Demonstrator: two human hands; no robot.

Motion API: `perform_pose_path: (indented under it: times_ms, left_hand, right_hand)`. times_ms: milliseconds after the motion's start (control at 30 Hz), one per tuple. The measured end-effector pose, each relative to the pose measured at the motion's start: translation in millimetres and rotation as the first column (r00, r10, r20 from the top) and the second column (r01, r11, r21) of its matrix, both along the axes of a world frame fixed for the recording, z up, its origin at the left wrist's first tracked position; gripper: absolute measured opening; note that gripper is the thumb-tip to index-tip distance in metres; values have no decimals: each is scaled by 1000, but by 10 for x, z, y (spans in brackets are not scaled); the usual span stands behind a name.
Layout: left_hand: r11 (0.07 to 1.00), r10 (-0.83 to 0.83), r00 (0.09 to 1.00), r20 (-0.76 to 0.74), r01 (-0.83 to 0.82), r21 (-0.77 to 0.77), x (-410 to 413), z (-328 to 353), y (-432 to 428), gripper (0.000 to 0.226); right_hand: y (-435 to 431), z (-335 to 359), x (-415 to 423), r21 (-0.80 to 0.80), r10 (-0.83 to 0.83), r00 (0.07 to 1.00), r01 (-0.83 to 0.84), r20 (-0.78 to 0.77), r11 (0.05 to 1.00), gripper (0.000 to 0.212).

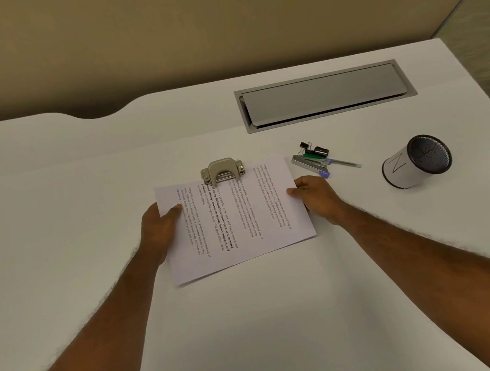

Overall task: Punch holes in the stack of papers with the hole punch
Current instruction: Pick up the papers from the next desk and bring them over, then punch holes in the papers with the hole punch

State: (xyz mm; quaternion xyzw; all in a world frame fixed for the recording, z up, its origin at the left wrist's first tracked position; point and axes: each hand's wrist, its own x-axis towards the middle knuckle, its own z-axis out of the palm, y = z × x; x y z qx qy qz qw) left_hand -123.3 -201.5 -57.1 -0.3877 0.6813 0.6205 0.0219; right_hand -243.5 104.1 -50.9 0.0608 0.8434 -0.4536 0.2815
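Observation:
A stack of papers (pixel 239 223) with printed text lies turned sideways on the white desk (pixel 54 210). Its far edge sits in the mouth of a silver metal hole punch (pixel 222 171), which stands just beyond the sheets. My left hand (pixel 159 227) grips the stack's left edge, thumb on top. My right hand (pixel 316 196) grips the right edge the same way. Neither hand touches the punch.
To the right of the papers lie a stapler (pixel 309 163), a black binder clip (pixel 305 147), a small black item (pixel 321 151) and a blue pen (pixel 342 162). A mesh pen cup (pixel 415 161) lies on its side further right. A grey cable hatch (pixel 323 95) is set in the desk behind.

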Motion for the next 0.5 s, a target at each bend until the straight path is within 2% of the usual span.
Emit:
perform_pose_path:
  times_ms: [67,133,200,267,400,500]
  left_hand:
    - [1000,7,1000,1,-7,-15,13,3,12,24]
    - [1000,12,1000,0,-12,-23,17,7,21,25]
    - [1000,19,1000,-4,-19,-25,20,18,34,25]
    - [999,26,1000,-5,-26,-28,22,25,39,25]
    - [999,12,1000,3,-12,-42,23,25,40,23]
    - [999,7,1000,-4,-7,-38,34,-3,22,23]
  right_hand:
    - [6,-33,-25,85,27,995,-19,-101,996,14]
    - [-17,-51,-53,198,46,958,11,-285,980,28]
    - [-101,-31,-99,224,77,899,24,-431,974,28]
    - [-272,14,-180,204,142,878,-52,-457,978,23]
    - [-786,118,-363,147,239,884,-195,-403,970,18]
    - [-1156,184,-484,149,348,833,-314,-431,938,12]
